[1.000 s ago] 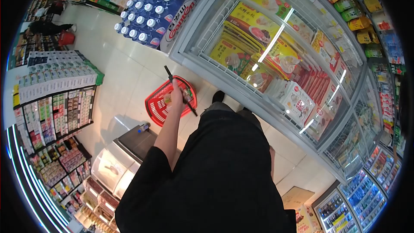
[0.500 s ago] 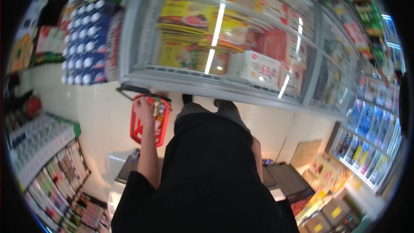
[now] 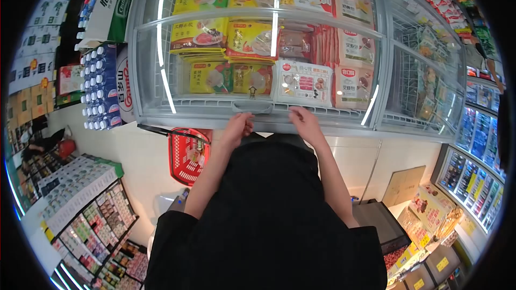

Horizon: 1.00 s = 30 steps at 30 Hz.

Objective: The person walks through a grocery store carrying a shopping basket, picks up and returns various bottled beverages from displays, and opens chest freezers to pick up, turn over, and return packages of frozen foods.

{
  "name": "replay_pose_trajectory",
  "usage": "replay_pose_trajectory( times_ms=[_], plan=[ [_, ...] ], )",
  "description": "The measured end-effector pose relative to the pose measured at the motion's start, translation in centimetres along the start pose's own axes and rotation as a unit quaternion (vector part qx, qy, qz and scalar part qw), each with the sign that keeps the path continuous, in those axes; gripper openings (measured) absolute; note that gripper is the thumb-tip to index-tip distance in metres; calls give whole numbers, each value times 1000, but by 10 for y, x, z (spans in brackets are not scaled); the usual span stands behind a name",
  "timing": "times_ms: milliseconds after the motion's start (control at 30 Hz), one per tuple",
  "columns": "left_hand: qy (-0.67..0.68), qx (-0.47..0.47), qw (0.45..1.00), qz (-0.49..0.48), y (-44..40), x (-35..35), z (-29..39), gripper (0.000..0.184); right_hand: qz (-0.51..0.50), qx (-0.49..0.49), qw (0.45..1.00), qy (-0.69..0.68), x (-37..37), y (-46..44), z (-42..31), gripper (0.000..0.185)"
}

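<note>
My left hand (image 3: 239,128) is at the front edge of a freezer (image 3: 333,121), just below the left end of its lid handle (image 3: 252,108). Its fingers are curled, and whether they touch the edge cannot be made out. To the right of the handle, my right hand (image 3: 305,123) is over the same edge with its fingers bent and partly apart, holding nothing visible. Under the glass lid lie yellow dumpling bags (image 3: 209,78), a white package (image 3: 305,83) and red-and-white packages (image 3: 353,83). A red basket (image 3: 180,169) with items inside stands on the floor by my left forearm.
Bottled water packs (image 3: 101,88) are stacked left of the freezer. A low shelf (image 3: 80,188) of packaged goods is at the lower left, where a person (image 3: 45,142) is beyond. Lit drink coolers (image 3: 473,177) and a cardboard piece (image 3: 404,185) are at the right.
The view has turned and the freezer is now straight ahead. My left hand has let go of the basket's handle and moved to the freezer edge. My right hand has come up from my side.
</note>
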<state>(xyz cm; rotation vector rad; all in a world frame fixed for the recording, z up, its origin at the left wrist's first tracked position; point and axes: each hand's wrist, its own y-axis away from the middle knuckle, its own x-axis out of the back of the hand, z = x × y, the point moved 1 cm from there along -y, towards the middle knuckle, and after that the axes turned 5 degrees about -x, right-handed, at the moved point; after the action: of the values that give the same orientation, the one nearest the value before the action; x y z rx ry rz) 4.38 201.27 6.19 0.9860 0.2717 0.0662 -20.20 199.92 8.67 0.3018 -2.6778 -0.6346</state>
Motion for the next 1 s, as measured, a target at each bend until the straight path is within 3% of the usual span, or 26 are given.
replay_pose_trajectory(
  times_ms=[33, 100, 200, 333, 467, 533, 733, 833, 1000],
  plan=[
    [0, 0, 1000, 9, -2, -2, -1, 23, -7, 1, 1000, -5, -6, -7, -6, 31],
    [32, 7, 999, 27, -6, -2, -5, 22, -155, -140, 963, -172, -24, -19, -16, 28],
    [97, 30, 995, 23, -18, 4, -4, 21, -228, -195, 934, -192, -60, -30, -4, 27],
    [88, 61, 992, 66, -15, -6, 0, 22, -289, -247, 892, -245, -80, -30, 1, 23],
    [111, 87, 988, 59, -22, 2, 4, 28, -264, -304, 865, -299, -84, -28, 0, 21],
    [114, 99, 987, 56, -22, 6, 3, 31, -227, -319, 832, -394, -88, -28, 1, 21],
    [129, 118, 984, 37, -26, 1, 25, 35, -158, -309, 825, -447, -94, -38, -10, 22],
    [135, 95, 986, -14, -47, -6, 58, 37, -151, -276, 840, -443, -80, -71, -32, 22],
    [101, -48, 987, -117, -94, -30, 143, 35, -89, -165, 887, -423, -53, -156, -77, 21]
  ],
)
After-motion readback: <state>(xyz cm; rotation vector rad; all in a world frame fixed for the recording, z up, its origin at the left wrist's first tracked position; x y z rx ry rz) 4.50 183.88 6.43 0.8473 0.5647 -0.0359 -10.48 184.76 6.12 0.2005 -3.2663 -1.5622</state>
